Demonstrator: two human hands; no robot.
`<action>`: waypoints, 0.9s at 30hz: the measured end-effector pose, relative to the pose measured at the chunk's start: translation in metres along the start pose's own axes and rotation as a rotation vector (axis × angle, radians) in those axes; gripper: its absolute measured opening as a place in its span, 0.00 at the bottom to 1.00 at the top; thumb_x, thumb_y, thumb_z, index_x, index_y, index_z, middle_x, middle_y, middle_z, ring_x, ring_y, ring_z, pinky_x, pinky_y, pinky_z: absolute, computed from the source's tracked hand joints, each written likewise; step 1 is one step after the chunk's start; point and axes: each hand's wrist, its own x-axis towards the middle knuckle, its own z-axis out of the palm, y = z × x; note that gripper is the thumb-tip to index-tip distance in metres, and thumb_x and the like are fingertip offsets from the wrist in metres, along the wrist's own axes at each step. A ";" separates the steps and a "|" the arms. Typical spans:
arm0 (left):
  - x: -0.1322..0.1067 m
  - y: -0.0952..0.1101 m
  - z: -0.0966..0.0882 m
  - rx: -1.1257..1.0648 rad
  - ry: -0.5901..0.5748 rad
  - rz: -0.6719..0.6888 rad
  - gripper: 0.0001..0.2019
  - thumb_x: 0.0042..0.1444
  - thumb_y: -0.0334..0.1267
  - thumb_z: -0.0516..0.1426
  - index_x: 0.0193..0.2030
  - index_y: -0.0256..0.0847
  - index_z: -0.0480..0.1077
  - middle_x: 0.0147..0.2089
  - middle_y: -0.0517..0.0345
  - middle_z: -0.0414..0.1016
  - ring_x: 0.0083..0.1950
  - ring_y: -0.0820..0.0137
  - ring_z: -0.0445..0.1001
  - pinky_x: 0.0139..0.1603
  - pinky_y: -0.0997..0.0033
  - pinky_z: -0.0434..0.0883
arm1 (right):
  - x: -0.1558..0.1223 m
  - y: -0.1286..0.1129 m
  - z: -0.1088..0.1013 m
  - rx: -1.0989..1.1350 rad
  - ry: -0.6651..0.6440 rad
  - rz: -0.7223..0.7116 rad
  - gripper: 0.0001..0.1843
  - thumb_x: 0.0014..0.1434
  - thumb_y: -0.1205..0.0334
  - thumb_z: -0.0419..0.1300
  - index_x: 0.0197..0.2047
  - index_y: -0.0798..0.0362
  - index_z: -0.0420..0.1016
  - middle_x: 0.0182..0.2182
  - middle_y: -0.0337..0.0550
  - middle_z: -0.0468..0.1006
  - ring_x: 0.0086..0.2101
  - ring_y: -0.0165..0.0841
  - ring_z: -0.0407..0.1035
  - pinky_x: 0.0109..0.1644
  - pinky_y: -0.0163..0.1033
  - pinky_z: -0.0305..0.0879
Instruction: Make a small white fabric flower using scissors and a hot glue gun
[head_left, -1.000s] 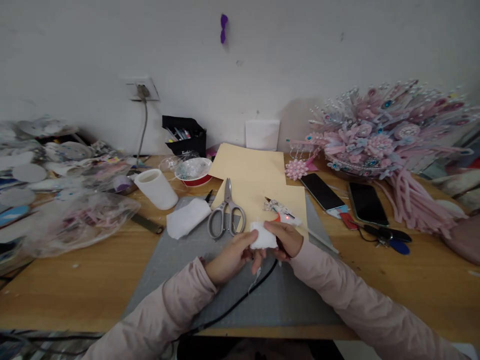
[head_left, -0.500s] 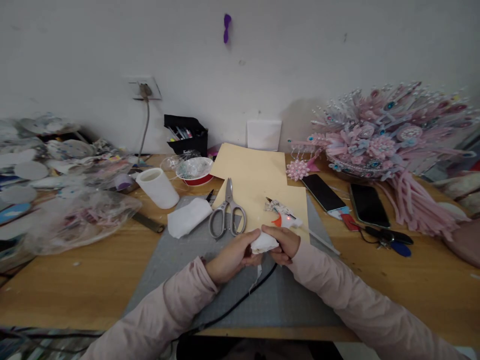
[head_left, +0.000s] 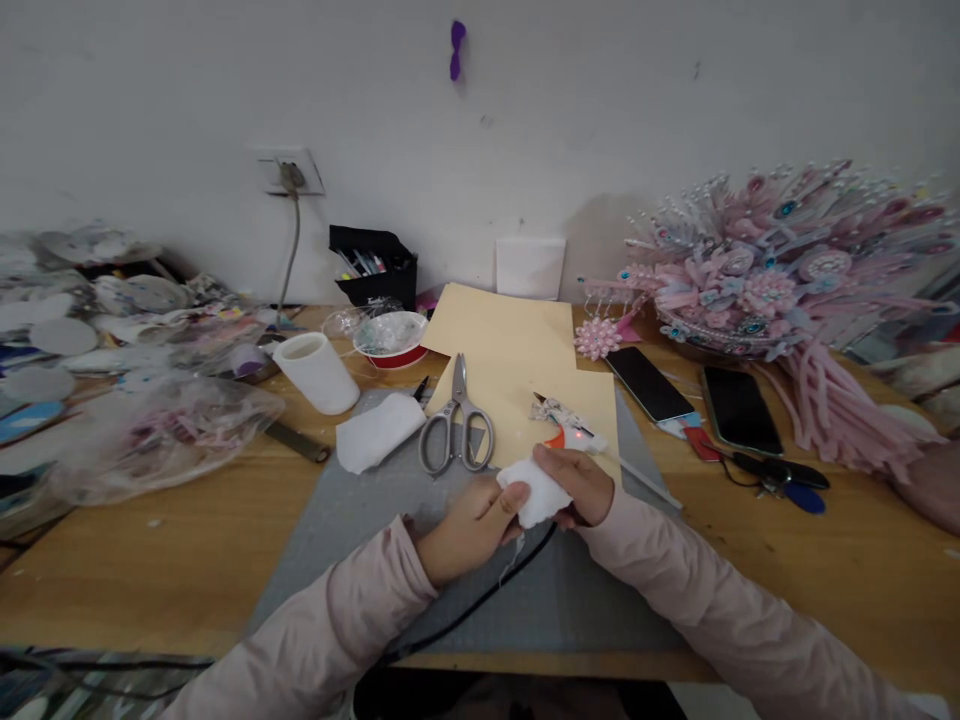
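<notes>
Between my two hands is a small white piece of soft, fabric-like material point(head_left: 536, 493), held above the grey cutting mat point(head_left: 337, 560). My left hand point(head_left: 476, 525) pinches its left edge, thumb on top. From the right, my right hand point(head_left: 577, 483) grips it with the thumb laid over its upper side; the other fingers are mostly hidden underneath. Just beyond the right hand lies a white and orange glue gun point(head_left: 581, 438) with a small red light. Grey-handled scissors point(head_left: 456, 425) rest on the mat, left of it. A white sheet scrap point(head_left: 379, 432) lies farther left.
A white roll point(head_left: 315, 372), a red-rimmed bowl point(head_left: 390, 338) and a black pen pouch point(head_left: 373, 265) stand at the back left. Beige card sheets point(head_left: 502, 330) lie behind the scissors. Phones point(head_left: 649, 385), keys point(head_left: 776, 480) and a pink beaded headdress point(head_left: 750, 270) occupy the right.
The white piece has been turned so that more of its flat face shows, and it sits slightly farther right. My left thumb now lies on top of it.
</notes>
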 end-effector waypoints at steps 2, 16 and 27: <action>-0.002 0.001 -0.001 0.097 -0.042 0.101 0.28 0.53 0.59 0.38 0.16 0.38 0.56 0.15 0.62 0.55 0.17 0.78 0.54 0.19 0.76 0.52 | -0.004 -0.001 -0.001 0.006 -0.010 -0.074 0.29 0.42 0.35 0.54 0.14 0.55 0.62 0.06 0.31 0.58 0.07 0.20 0.49 0.08 0.27 0.40; 0.000 -0.004 -0.005 -0.152 -0.006 0.146 0.28 0.52 0.61 0.40 0.17 0.38 0.56 0.15 0.63 0.54 0.17 0.79 0.54 0.20 0.76 0.53 | 0.016 -0.001 -0.012 0.459 0.133 -0.137 0.19 0.36 0.51 0.67 0.16 0.56 0.65 0.11 0.31 0.66 0.09 0.19 0.54 0.12 0.26 0.44; 0.006 -0.004 -0.010 0.248 0.055 0.162 0.28 0.56 0.56 0.37 0.16 0.38 0.57 0.16 0.61 0.60 0.20 0.76 0.59 0.25 0.75 0.56 | 0.015 -0.001 -0.014 0.090 0.173 -0.178 0.23 0.35 0.40 0.62 0.21 0.54 0.76 0.18 0.39 0.74 0.22 0.29 0.65 0.27 0.35 0.60</action>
